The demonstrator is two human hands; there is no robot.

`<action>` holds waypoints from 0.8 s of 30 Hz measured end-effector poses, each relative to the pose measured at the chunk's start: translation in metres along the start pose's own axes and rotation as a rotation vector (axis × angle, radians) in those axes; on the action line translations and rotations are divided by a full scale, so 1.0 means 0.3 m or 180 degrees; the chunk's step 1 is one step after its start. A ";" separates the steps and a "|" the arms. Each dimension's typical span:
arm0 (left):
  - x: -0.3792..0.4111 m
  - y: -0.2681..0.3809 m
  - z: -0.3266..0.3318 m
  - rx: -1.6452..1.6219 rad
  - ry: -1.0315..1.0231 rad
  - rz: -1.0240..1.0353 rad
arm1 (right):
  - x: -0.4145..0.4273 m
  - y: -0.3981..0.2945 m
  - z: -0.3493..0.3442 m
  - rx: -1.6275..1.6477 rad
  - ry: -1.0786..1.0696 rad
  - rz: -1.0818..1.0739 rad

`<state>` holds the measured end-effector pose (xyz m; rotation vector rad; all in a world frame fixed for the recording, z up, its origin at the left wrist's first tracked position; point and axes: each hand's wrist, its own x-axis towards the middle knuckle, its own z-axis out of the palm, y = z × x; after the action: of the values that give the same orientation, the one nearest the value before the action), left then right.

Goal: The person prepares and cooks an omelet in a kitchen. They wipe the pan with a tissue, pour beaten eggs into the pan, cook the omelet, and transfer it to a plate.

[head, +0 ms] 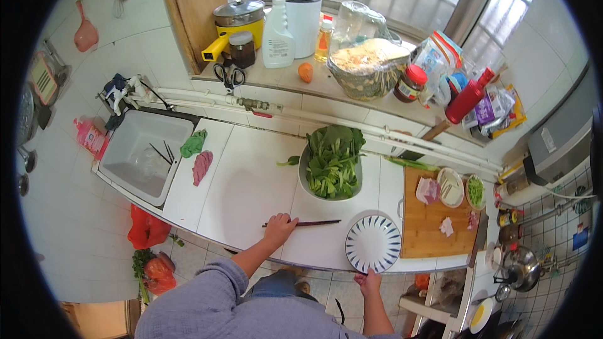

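Note:
My left hand (279, 231) is closed over a pair of dark chopsticks (318, 222), which lie level along the white tiled counter (245, 174). At the counter's front edge my right hand (369, 283) pinches the near rim of a round white plate (373, 244) marked with blue strokes. I cannot tell whether the plate rests fully on the tiles. Beyond both hands stands a pale basin (301, 180) heaped with leafy greens (333, 165). One loose leaf (288, 161) lies to its left.
On the right, a wooden cutting board (419, 235) bears bowls and small chopped pieces. A sink (136, 150) is at left, with green (193, 143) and pink cloths (202, 167) beside it. Pipes (330, 115) run behind the counter, below a crowded windowsill (278, 77).

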<state>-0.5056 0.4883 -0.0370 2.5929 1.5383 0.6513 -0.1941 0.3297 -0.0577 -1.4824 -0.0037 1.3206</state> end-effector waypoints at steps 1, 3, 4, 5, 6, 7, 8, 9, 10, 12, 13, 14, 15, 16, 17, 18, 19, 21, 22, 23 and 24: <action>0.006 -0.003 -0.001 0.0024 0.0052 -0.0025 | 0.001 -0.001 0.003 -0.0010 0.0042 0.0049; 0.018 0.004 -0.013 0.0064 0.0134 -0.0057 | 0.008 -0.005 0.002 -0.0032 0.0059 0.0145; 0.026 0.009 -0.026 0.0058 0.0186 -0.0116 | 0.010 -0.006 -0.002 -0.0043 0.0033 0.0191; 0.037 0.011 -0.042 0.0050 0.0238 -0.0174 | 0.016 -0.011 -0.005 -0.0055 0.0008 0.0236; 0.036 0.010 -0.075 0.0072 0.0276 -0.0257 | 0.001 -0.023 -0.001 -0.0250 -0.0227 0.0374; 0.054 0.000 -0.105 -0.0067 0.0353 -0.0361 | -0.022 -0.036 -0.003 -0.0293 -0.0179 0.0403; 0.077 -0.022 -0.142 -0.0206 0.0430 -0.0461 | -0.056 -0.041 -0.016 -0.0334 -0.0130 0.0431; 0.118 -0.057 -0.193 -0.0341 0.0527 -0.0540 | -0.089 -0.049 -0.025 -0.0361 -0.0091 0.0439; 0.181 -0.115 -0.259 -0.0446 0.0493 -0.0565 | -0.135 -0.056 -0.049 -0.0337 -0.0099 0.0338; 0.415 -0.204 -0.432 -0.0141 0.1410 -0.0129 | -0.163 -0.007 -0.176 -0.0428 0.0098 0.0062; 0.539 -0.258 -0.524 0.0067 0.1731 0.0061 | -0.157 0.041 -0.252 -0.0536 0.0250 -0.0100; 0.678 -0.285 -0.648 0.0216 0.2054 0.0468 | -0.219 0.066 -0.293 -0.0777 0.0404 -0.0048; 0.810 -0.292 -0.762 -0.0139 0.2071 0.0736 | -0.329 0.062 -0.307 -0.1008 0.0591 -0.0026; 0.935 -0.325 -0.841 0.0267 0.2232 0.0828 | -0.391 0.060 -0.299 -0.1021 0.0659 -0.0185; 1.067 -0.322 -0.893 0.0132 0.2429 0.0938 | -0.433 0.061 -0.287 -0.1016 0.0788 -0.0366; 1.179 -0.346 -0.953 0.0212 0.2564 0.0982 | -0.446 0.079 -0.281 -0.0929 0.0810 -0.0280; 1.277 -0.368 -1.004 0.0535 0.2457 0.0964 | -0.453 0.093 -0.284 -0.0863 0.0850 -0.0190; 1.442 -0.409 -1.091 0.0863 0.2618 0.0709 | -0.469 0.076 -0.240 -0.0833 0.0927 -0.0094; 1.518 -0.432 -1.113 0.0855 0.2868 0.0477 | -0.493 0.069 -0.211 -0.0862 0.0984 -0.0074; 1.577 -0.493 -1.152 0.0445 0.3271 0.0227 | -0.509 0.059 -0.180 -0.0898 0.0984 -0.0034; 1.630 -0.553 -1.180 0.0205 0.3204 -0.0317 | -0.526 0.035 -0.139 -0.0997 0.1033 0.0062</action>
<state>-0.5758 0.9295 0.4015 2.2624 1.8403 2.1246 -0.2313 0.2008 0.0356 -1.9558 0.0146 1.1159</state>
